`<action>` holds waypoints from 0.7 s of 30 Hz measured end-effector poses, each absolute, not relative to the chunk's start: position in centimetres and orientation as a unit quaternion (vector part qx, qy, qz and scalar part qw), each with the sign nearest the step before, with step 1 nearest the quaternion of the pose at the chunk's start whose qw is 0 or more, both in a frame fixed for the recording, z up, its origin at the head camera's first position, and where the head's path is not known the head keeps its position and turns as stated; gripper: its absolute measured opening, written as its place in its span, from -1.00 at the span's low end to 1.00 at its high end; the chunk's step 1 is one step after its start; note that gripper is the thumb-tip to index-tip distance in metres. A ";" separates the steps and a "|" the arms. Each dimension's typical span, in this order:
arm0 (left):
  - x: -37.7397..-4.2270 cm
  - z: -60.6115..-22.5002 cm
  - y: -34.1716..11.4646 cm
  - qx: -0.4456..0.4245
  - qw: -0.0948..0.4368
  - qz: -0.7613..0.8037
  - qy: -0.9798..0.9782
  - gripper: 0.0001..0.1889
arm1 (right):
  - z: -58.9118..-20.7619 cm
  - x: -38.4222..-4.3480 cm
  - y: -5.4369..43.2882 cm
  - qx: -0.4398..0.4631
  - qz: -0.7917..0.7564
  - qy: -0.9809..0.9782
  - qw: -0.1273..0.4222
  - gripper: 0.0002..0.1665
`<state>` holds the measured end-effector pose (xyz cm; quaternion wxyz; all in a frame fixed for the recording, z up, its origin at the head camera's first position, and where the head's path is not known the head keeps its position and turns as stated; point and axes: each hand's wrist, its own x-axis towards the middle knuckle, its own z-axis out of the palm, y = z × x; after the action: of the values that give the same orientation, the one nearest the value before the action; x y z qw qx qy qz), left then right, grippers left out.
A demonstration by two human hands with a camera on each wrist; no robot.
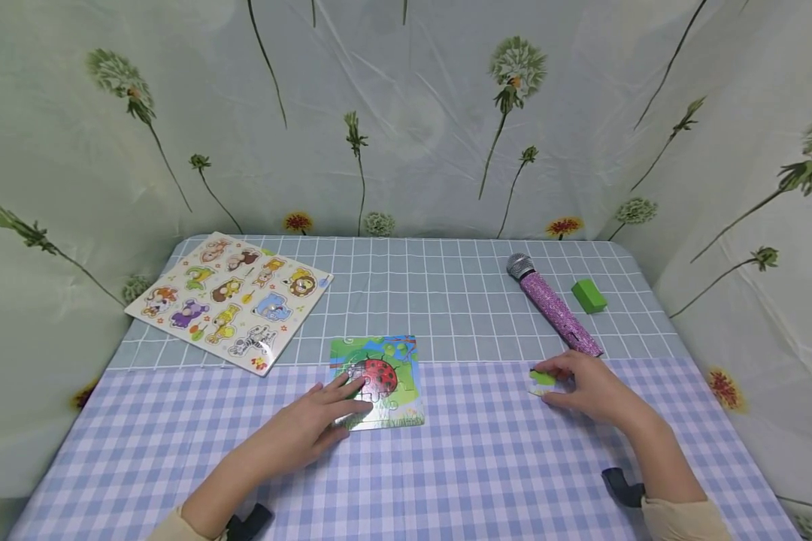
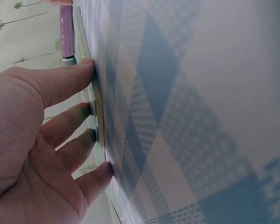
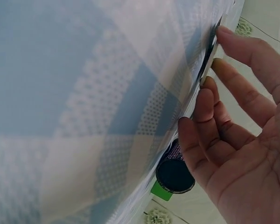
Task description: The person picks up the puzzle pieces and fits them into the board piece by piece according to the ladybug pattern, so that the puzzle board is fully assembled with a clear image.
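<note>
A square jigsaw puzzle [image 1: 381,377] with a red ladybug on green and blue lies flat near the middle of the table. My left hand [image 1: 304,424] rests on its left part with spread fingers. In the left wrist view, the fingertips [image 2: 87,110] touch the puzzle's face and the thumb lies at its edge. Off to the right, my right hand [image 1: 592,389] pinches a small green and white puzzle piece [image 1: 543,380] between thumb and fingers. Seen from the right wrist, that piece [image 3: 213,51] is tilted edge-on close to the cloth, so its face is hidden.
Beyond my right hand lies a pink glittery microphone [image 1: 558,312], with a green block [image 1: 589,296] to its right. An animal peg puzzle board [image 1: 199,300] lies at the back left. The table has a blue checked cloth [image 1: 460,466], with a dandelion-print curtain [image 1: 419,150] behind.
</note>
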<state>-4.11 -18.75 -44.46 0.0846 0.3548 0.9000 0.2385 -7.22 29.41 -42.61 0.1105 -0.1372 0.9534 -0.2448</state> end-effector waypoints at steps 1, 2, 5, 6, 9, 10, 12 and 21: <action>-4.1 -44.5 -18.7 0.354 0.087 0.242 0.899 -0.54 | -42.6 -7.3 29.4 -0.137 -0.244 0.954 0.111 -0.50; -4.1 -44.5 -18.7 0.353 0.088 0.244 0.899 -0.54 | -42.5 -7.3 29.3 -0.137 -0.243 0.954 0.110 -0.50; -4.1 -44.5 -18.7 0.350 0.092 0.246 0.899 -0.54 | -42.2 -7.3 29.0 -0.143 -0.246 0.953 0.106 -0.50; -4.1 -44.5 -18.7 0.350 0.092 0.247 0.899 -0.54 | -42.1 -7.4 28.9 -0.146 -0.246 0.953 0.104 -0.50; -4.1 -44.5 -18.7 0.349 0.093 0.246 0.899 -0.54 | -41.8 -7.5 28.4 -0.157 -0.249 0.951 0.096 -0.50; -4.1 -44.4 -18.7 0.349 0.093 0.246 0.900 -0.54 | -41.7 -7.6 28.2 -0.161 -0.249 0.950 0.094 -0.50; -4.1 -44.4 -18.8 0.349 0.091 0.244 0.900 -0.54 | -41.5 -7.8 27.9 -0.172 -0.252 0.948 0.088 -0.51; -4.2 -44.3 -18.8 0.348 0.093 0.242 0.901 -0.54 | -41.3 -8.6 26.2 -0.227 -0.276 0.930 0.085 -0.53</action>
<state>-4.16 -18.84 -44.32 0.0934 0.3477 0.9010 0.2421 -8.63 26.17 -41.31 0.0852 -0.2267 0.9300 -0.2765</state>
